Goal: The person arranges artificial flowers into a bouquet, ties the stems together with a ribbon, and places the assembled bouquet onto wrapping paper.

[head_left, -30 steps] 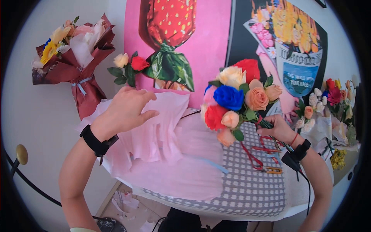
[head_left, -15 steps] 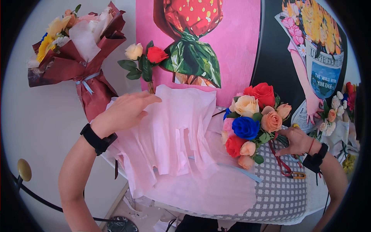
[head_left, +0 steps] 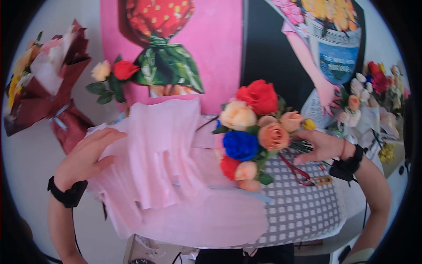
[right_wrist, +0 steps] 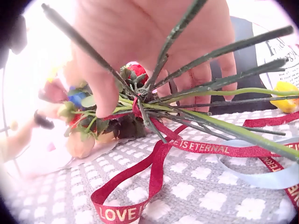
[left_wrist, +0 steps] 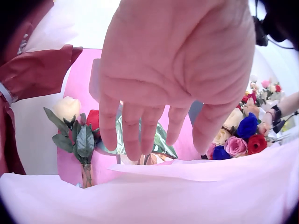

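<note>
A bouquet of artificial roses in red, cream, peach and blue (head_left: 239, 145) lies on the patterned cloth, its bare stems (right_wrist: 233, 84) pointing right. My right hand (head_left: 323, 145) is over the stems just behind the blooms, thumb on the near side and fingers on the far side, loosely spread. A red printed ribbon (right_wrist: 154, 172) is looped at the binding point and trails across the cloth. My left hand (head_left: 88, 156) hovers at the left side of pleated pink wrapping paper (head_left: 162, 145), fingers extended and holding nothing. Its palm shows in the left wrist view.
A wrapped bouquet in maroon paper (head_left: 66, 92) stands at the left. A cream rose (head_left: 101, 70) and a red rose (head_left: 125, 69) stand behind the pink paper. A pale blue ribbon (head_left: 246, 193) lies on the cloth (head_left: 303, 202). More flowers (head_left: 378, 83) fill the right back.
The rose bouquet has come down onto the cloth, and my right hand's fingers have loosened around its stems. My left hand has drawn back left from the paper's top edge. The head view has shifted.
</note>
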A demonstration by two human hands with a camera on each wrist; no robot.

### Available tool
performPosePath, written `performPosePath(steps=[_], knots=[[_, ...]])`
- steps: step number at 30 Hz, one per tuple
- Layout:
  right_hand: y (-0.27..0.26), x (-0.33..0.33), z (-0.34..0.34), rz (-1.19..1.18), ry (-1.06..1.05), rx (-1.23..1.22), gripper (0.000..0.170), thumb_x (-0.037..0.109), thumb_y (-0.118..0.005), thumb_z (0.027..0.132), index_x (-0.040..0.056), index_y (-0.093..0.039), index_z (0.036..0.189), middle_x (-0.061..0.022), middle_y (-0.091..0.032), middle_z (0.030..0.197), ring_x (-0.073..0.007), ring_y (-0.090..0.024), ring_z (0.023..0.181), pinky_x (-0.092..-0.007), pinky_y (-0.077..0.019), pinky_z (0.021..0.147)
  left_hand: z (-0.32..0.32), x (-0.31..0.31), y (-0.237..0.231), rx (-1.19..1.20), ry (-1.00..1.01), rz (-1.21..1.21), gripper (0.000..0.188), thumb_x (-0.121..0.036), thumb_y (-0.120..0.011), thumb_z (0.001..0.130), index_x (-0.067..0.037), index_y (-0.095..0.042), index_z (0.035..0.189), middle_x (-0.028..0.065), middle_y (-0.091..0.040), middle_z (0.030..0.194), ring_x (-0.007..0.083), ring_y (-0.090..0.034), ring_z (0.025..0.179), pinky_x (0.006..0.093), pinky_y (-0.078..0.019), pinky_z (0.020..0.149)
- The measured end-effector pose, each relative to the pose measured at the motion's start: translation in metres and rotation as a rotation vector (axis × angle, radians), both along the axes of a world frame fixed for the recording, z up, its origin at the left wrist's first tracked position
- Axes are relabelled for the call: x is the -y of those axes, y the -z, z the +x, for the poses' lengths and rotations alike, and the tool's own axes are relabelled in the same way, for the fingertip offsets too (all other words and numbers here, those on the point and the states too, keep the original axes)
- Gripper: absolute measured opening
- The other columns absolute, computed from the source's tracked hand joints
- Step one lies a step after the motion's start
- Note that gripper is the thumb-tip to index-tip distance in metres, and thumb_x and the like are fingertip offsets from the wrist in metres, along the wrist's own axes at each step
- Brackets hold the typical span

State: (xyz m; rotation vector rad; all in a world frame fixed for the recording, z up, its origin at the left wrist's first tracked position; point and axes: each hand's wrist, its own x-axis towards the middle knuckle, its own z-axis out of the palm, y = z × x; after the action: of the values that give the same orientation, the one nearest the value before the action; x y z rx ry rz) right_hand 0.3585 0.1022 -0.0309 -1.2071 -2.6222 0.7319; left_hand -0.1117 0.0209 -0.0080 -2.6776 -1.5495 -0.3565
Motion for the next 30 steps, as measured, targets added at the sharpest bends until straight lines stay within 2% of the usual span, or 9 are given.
performPosePath(steps=[3, 6, 12, 17, 20, 24, 27, 28, 30], knots=[[0.008, -0.004, 0.011, -0.055, 0.094, -0.106, 0.057, 0.034, -0.068, 0.075, 0.0011, -0.048, 0.116, -0.0129, -0.054, 0.111, -0.0220, -0.051, 0.105, -0.0340, -0.0402, 0.089, 0.029, -0.003, -0.005, 0.095, -0.009, 0.021, 0.042, 0.001, -0.057, 0.067, -0.002, -0.051, 0.108, 0.0145, -0.053, 0.106, 0.0323, -0.050, 0.100, 0.0376, -0.0388, 0.086], [0.016, -0.007, 0.014, -0.059, 0.099, -0.188, 0.052, 0.033, -0.066, 0.077, 0.0006, -0.050, 0.114, -0.0123, -0.056, 0.108, -0.0196, -0.052, 0.103, -0.0320, -0.0426, 0.085, 0.074, 0.001, -0.009, 0.273, 0.208, 0.057, 0.023, 0.001, -0.058, 0.066, -0.002, -0.058, 0.089, 0.0097, -0.059, 0.087, 0.0282, -0.056, 0.085, 0.0353, -0.0429, 0.077], [0.029, -0.013, 0.011, -0.165, 0.092, -0.411, 0.032, 0.023, -0.058, 0.084, -0.0020, -0.056, 0.104, -0.0062, -0.061, 0.094, -0.0081, -0.055, 0.080, -0.0241, -0.0455, 0.072, 0.201, -0.006, 0.005, 0.035, 0.708, 0.245, 0.032, -0.011, -0.061, 0.068, -0.005, -0.056, 0.099, 0.0098, -0.056, 0.102, 0.0258, -0.053, 0.095, 0.0341, -0.0430, 0.081], [0.026, -0.015, 0.015, -0.052, 0.106, -0.549, 0.022, 0.016, -0.056, 0.085, -0.0021, -0.058, 0.097, -0.0046, -0.062, 0.085, -0.0079, -0.055, 0.078, -0.0237, -0.0453, 0.070, 0.287, -0.037, 0.035, -0.210, 0.560, 0.563, 0.042, -0.008, -0.053, 0.071, 0.004, -0.047, 0.111, 0.0197, -0.049, 0.113, 0.0281, -0.047, 0.107, 0.0339, -0.0368, 0.091], [0.035, -0.025, 0.025, 0.083, 0.132, -0.561, 0.015, 0.004, -0.052, 0.082, -0.0023, -0.059, 0.094, -0.0057, -0.063, 0.085, -0.0081, -0.057, 0.078, -0.0229, -0.0458, 0.071, 0.315, -0.053, 0.048, -0.263, 0.478, 0.666, 0.040, -0.007, -0.054, 0.069, 0.002, -0.049, 0.108, 0.0184, -0.052, 0.108, 0.0279, -0.050, 0.103, 0.0336, -0.0368, 0.090], [0.039, -0.031, 0.031, 0.175, 0.181, -0.474, 0.015, 0.002, -0.053, 0.080, -0.0026, -0.059, 0.093, -0.0068, -0.063, 0.084, -0.0110, -0.058, 0.079, -0.0246, -0.0459, 0.072, 0.323, -0.074, 0.056, -0.367, 0.360, 0.431, 0.033, -0.006, -0.058, 0.065, -0.001, -0.051, 0.096, 0.0055, -0.058, 0.083, 0.0204, -0.057, 0.084, 0.0313, -0.0411, 0.079], [0.042, -0.030, 0.027, 0.239, 0.151, -0.448, 0.016, 0.005, -0.054, 0.080, -0.0022, -0.059, 0.094, -0.0092, -0.062, 0.087, -0.0143, -0.058, 0.082, -0.0267, -0.0456, 0.074, 0.323, -0.085, 0.050, -0.344, 0.372, 0.376, 0.026, -0.003, -0.057, 0.063, -0.002, -0.053, 0.089, 0.0070, -0.058, 0.079, 0.0223, -0.059, 0.079, 0.0313, -0.0462, 0.069], [0.045, -0.030, 0.026, 0.304, 0.130, -0.511, 0.021, 0.012, -0.052, 0.078, 0.0002, -0.060, 0.093, -0.0164, -0.062, 0.083, -0.0281, -0.061, 0.081, -0.0342, -0.0474, 0.070, 0.323, -0.087, 0.050, -0.347, 0.376, 0.375, 0.026, -0.003, -0.057, 0.063, -0.002, -0.053, 0.089, 0.0070, -0.058, 0.079, 0.0223, -0.059, 0.079, 0.0313, -0.0462, 0.069], [0.046, -0.027, 0.030, 0.312, 0.155, -0.468, 0.022, 0.013, -0.052, 0.078, -0.0001, -0.059, 0.095, -0.0164, -0.062, 0.084, -0.0280, -0.061, 0.082, -0.0343, -0.0471, 0.070, 0.322, -0.090, 0.050, -0.295, 0.396, 0.348, 0.025, -0.001, -0.056, 0.062, -0.001, -0.053, 0.087, 0.0082, -0.058, 0.078, 0.0241, -0.059, 0.077, 0.0333, -0.0480, 0.065]])
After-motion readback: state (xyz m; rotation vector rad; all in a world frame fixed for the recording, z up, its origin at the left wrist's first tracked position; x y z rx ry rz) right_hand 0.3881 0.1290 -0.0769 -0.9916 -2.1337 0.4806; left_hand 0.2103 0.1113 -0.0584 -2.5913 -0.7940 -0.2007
